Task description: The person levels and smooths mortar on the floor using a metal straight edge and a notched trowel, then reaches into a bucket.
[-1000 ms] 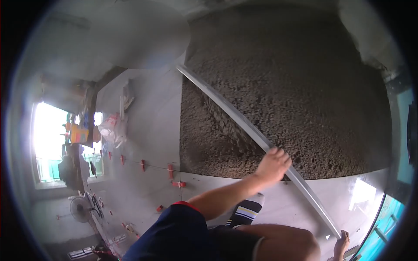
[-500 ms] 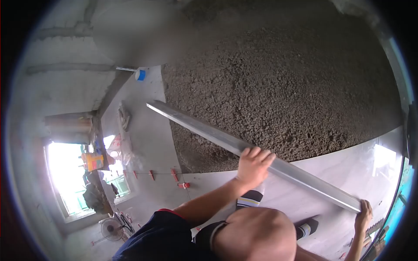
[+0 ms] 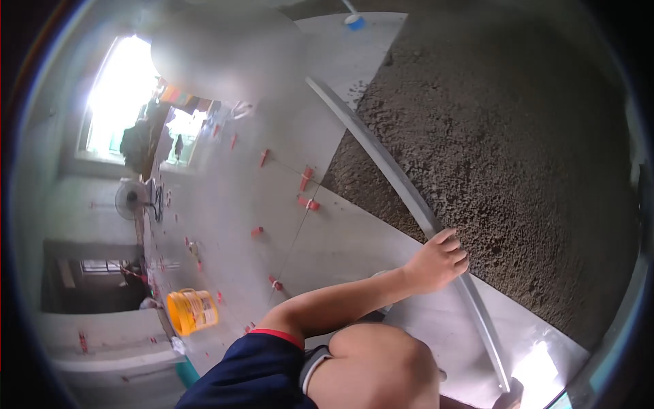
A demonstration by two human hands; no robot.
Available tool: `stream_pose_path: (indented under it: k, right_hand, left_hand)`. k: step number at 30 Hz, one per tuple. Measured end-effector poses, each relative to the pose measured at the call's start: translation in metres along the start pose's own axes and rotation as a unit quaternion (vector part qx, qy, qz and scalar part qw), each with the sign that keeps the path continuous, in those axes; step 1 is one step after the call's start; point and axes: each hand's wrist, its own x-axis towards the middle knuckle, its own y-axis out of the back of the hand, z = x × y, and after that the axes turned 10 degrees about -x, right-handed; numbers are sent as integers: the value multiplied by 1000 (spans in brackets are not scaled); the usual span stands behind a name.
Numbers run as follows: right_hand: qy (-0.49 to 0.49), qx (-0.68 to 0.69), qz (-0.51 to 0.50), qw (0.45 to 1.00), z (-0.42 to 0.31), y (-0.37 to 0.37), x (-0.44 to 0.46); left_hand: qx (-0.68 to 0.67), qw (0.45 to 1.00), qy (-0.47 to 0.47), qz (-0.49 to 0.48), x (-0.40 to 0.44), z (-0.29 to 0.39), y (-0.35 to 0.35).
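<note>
A long grey metal screed bar (image 3: 392, 167) lies slantwise across a rough bed of dark, crumbly mortar (image 3: 518, 170). Its far end reaches over the pale tiles left of the bed, and its near end extends over the tiles in front. My left hand (image 3: 437, 262) is wrapped round the bar near the mortar's front edge. Down at the bar's near end, my right hand (image 3: 516, 394) closes on the tip; its fingers are partly cut off by the frame and blurred. My bent knee (image 3: 381, 368) is below my left forearm.
Pale floor tiles (image 3: 235, 225) carry several red levelling wedges (image 3: 306, 178) along their joints. A yellow bucket (image 3: 192, 311) stands lower left, with a fan (image 3: 131, 199) above it. A blue-and-white object (image 3: 354, 22) lies on the far tile. Bright windows are at left.
My view has turned left, bringing the yellow bucket into sight and making the bar look steeper. Both hands keep hold of the bar, which still crosses the mortar's corner area.
</note>
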Motion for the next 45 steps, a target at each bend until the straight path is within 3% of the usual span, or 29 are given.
stream_pose_path:
  k: [10, 13, 32, 37, 45]
  right_hand:
    - [13, -32, -21, 999, -30, 10, 0]
    - [-19, 83, -1, 996, 14, -13, -15]
    - [-85, 55, -39, 994, 84, -51, -45]
    - [-80, 27, -26, 996, 53, -45, -13]
    - [-81, 16, -3, 997, 35, -41, 6]
  left_hand:
    - [-31, 999, 34, 16, -67, 14, -36]
    - [-28, 999, 13, 24, -71, 28, -45]
    - [-46, 999, -3, 15, -91, 47, -38]
    - [-86, 995, -21, -43, -75, 62, -41]
    - [-124, 989, -66, -40, -76, 131, -83]
